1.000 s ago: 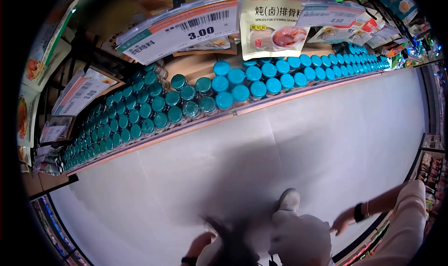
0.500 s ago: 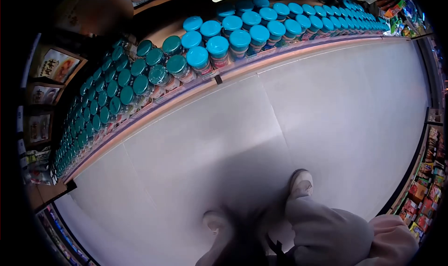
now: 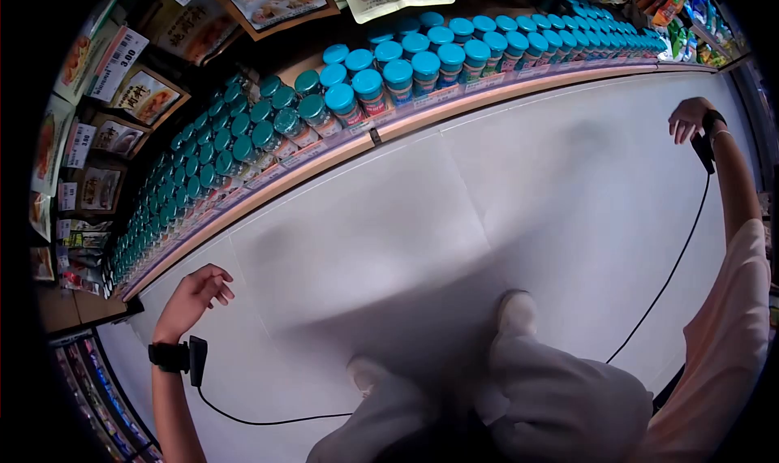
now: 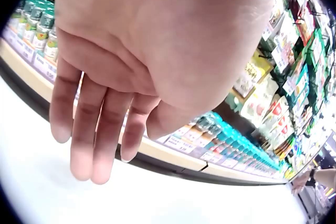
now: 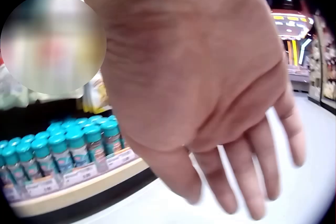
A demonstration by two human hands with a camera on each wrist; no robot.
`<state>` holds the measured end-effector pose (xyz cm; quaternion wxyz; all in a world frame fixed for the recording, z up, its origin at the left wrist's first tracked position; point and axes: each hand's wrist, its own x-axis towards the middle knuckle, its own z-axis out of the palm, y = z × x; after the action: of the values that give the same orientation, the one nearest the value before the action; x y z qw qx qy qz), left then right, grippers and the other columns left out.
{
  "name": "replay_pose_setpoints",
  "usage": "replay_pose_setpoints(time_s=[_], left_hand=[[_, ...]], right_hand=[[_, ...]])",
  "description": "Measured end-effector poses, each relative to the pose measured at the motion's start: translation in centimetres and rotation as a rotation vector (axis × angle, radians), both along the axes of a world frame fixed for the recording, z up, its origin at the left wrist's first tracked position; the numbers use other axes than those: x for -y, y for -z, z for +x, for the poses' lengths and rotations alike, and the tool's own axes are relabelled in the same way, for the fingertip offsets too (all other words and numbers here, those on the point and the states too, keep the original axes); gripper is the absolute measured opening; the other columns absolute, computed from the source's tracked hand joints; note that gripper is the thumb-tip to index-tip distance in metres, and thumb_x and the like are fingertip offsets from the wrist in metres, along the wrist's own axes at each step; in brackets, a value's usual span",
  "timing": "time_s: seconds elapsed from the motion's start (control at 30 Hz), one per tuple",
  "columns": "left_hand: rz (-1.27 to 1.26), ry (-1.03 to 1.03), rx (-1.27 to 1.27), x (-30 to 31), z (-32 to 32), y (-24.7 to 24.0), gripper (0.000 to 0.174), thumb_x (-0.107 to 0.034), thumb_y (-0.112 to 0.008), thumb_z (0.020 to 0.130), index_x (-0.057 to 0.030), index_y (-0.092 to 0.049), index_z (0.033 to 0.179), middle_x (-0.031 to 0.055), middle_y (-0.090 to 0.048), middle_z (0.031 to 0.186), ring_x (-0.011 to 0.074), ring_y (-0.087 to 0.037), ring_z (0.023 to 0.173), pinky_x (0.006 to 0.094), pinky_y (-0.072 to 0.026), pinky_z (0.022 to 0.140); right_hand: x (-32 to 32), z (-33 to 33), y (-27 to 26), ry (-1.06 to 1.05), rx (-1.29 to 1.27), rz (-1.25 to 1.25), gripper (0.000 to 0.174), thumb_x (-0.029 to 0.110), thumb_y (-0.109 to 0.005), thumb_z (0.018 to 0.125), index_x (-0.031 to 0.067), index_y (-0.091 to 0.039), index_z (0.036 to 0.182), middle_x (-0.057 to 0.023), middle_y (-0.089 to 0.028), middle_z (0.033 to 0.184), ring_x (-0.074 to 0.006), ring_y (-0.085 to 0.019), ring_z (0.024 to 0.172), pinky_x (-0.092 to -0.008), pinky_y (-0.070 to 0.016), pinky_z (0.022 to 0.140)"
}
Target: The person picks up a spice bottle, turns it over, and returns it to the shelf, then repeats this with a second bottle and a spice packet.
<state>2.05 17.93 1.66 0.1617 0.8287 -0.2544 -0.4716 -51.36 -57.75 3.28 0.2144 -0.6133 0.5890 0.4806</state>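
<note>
Both hands are held out in the air, with nothing in them. The left hand (image 3: 197, 297) is over the floor at the left, nearest the dark-green-capped jars (image 3: 207, 163) on the low shelf. Its palm shows in the left wrist view, fingers loosely extended. Far out at the right, the right hand (image 3: 690, 120) hangs past the row of blue-capped bottles (image 3: 398, 73), with relaxed fingers. In the right wrist view its fingers (image 5: 244, 182) point downward, spread slightly apart, and more blue-capped bottles (image 5: 76, 140) stand on the shelf beside it.
A low shelf edge (image 3: 324, 159) with price labels curves across the view. Seasoning packets (image 3: 276, 4) hang above it. Pale floor (image 3: 389, 219) lies in front, under the person's shoes (image 3: 518, 310). A black cable (image 3: 673, 268) runs from the right wrist.
Both arms have risen from beside the legs and spread wide to either side. Half a second ago neither hand was visible. The head view has shifted against the shelf.
</note>
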Motion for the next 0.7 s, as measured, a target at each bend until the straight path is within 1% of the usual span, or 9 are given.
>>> replay_pose_setpoints(time_s=[0.03, 0.1, 0.17, 0.27, 0.33, 0.5, 0.57, 0.63, 0.7], left_hand=[[-0.099, 0.029, 0.009, 0.8, -0.9, 0.0, 0.021, -0.016, -0.045, 0.101, -0.0031, -0.061, 0.103, 0.0030, -0.067, 0.085, 0.0108, -0.061, 0.080, 0.0254, -0.0457, 0.071], [-0.219, 0.052, -0.019, 3.0, -2.2, 0.2, 0.020, -0.014, -0.046, 0.101, -0.0012, -0.061, 0.105, 0.0039, -0.066, 0.088, 0.0113, -0.060, 0.084, 0.0262, -0.0464, 0.079], [-0.389, 0.027, -0.056, 6.0, -3.1, 0.7, 0.020, -0.014, -0.047, 0.101, -0.0013, -0.062, 0.104, 0.0042, -0.066, 0.089, 0.0112, -0.060, 0.085, 0.0264, -0.0467, 0.082], [-0.663, -0.009, 0.007, 12.0, -2.8, 1.9, 0.021, -0.015, -0.047, 0.101, -0.0009, -0.062, 0.103, 0.0037, -0.065, 0.089, 0.0117, -0.060, 0.087, 0.0272, -0.0469, 0.085], [-0.826, -0.048, 0.093, 16.5, -2.6, 2.8, 0.020, -0.016, -0.048, 0.101, -0.0009, -0.062, 0.102, 0.0029, -0.065, 0.090, 0.0124, -0.061, 0.089, 0.0278, -0.0468, 0.087], [-0.870, 0.013, 0.509, 24.4, 0.1, 4.2, 0.020, -0.009, -0.054, 0.095, 0.0013, -0.061, 0.110, 0.0072, -0.067, 0.102, 0.0155, -0.063, 0.098, 0.0288, -0.0478, 0.089], [-0.806, 0.007, 0.621, 27.5, 1.4, 4.6, 0.025, -0.009, -0.055, 0.093, 0.0013, -0.060, 0.115, 0.0110, -0.068, 0.108, 0.0195, -0.064, 0.103, 0.0307, -0.0483, 0.090], [-0.654, -0.004, 0.687, 30.2, 2.7, 5.6, 0.032, -0.011, -0.056, 0.090, 0.0005, -0.059, 0.120, 0.0157, -0.067, 0.115, 0.0251, -0.064, 0.108, 0.0337, -0.0486, 0.091], [-0.463, 0.158, 0.732, 31.7, 3.0, 6.1, 0.046, -0.024, -0.063, 0.086, -0.0050, -0.056, 0.127, 0.0200, -0.066, 0.114, 0.0343, -0.061, 0.110, 0.0422, -0.0432, 0.097]], right_hand=[[-2.3, 5.6, 0.1, -0.197, -0.014, -0.010, 0.031, 0.028, -0.049, 0.092, 0.0078, -0.068, 0.106, -0.0111, -0.072, 0.106, -0.0182, -0.070, 0.095, -0.0382, -0.0537, 0.077], [-9.3, 14.8, -0.5, -0.334, 0.297, -0.060, 0.034, 0.029, -0.049, 0.093, 0.0015, -0.068, 0.099, -0.0105, -0.073, 0.091, -0.0192, -0.072, 0.083, -0.0328, -0.0569, 0.069], [-16.6, 21.8, -0.8, -0.363, 0.856, 0.187, 0.039, 0.033, -0.043, 0.101, 0.0024, -0.067, 0.096, -0.0072, -0.072, 0.088, -0.0152, -0.070, 0.081, -0.0253, -0.0528, 0.072], [-24.6, 30.8, -1.0, -0.528, 1.374, 0.410, 0.039, 0.038, -0.044, 0.102, 0.0052, -0.064, 0.105, -0.0022, -0.071, 0.086, -0.0085, -0.067, 0.078, -0.0205, -0.0468, 0.068], [-27.4, 36.0, 1.5, -0.348, 1.636, 0.442, 0.038, 0.037, -0.042, 0.103, 0.0076, -0.065, 0.110, -0.0004, -0.069, 0.085, -0.0079, -0.063, 0.074, -0.0215, -0.0452, 0.066], [-31.2, 41.4, 6.8, -0.587, 1.833, -0.309, 0.025, 0.017, -0.053, 0.095, 0.0021, -0.067, 0.111, -0.0087, -0.070, 0.093, -0.0175, -0.066, 0.088, -0.0296, -0.0507, 0.081], [-31.3, 42.8, 9.1, -0.607, 1.878, -0.491, 0.028, 0.014, -0.053, 0.092, 0.0039, -0.065, 0.115, -0.0157, -0.070, 0.101, -0.0306, -0.066, 0.099, -0.0394, -0.0496, 0.088], [-31.8, 43.9, 10.0, -0.771, 1.642, -0.754, 0.032, 0.015, -0.052, 0.089, 0.0051, -0.063, 0.118, -0.0190, -0.068, 0.099, -0.0366, -0.064, 0.097, -0.0444, -0.0462, 0.090], [-31.9, 44.9, 9.9, -0.734, 1.429, -0.612, 0.036, 0.013, -0.052, 0.086, 0.0061, -0.063, 0.119, -0.0192, -0.069, 0.091, -0.0366, -0.063, 0.094, -0.0487, -0.0393, 0.093]])
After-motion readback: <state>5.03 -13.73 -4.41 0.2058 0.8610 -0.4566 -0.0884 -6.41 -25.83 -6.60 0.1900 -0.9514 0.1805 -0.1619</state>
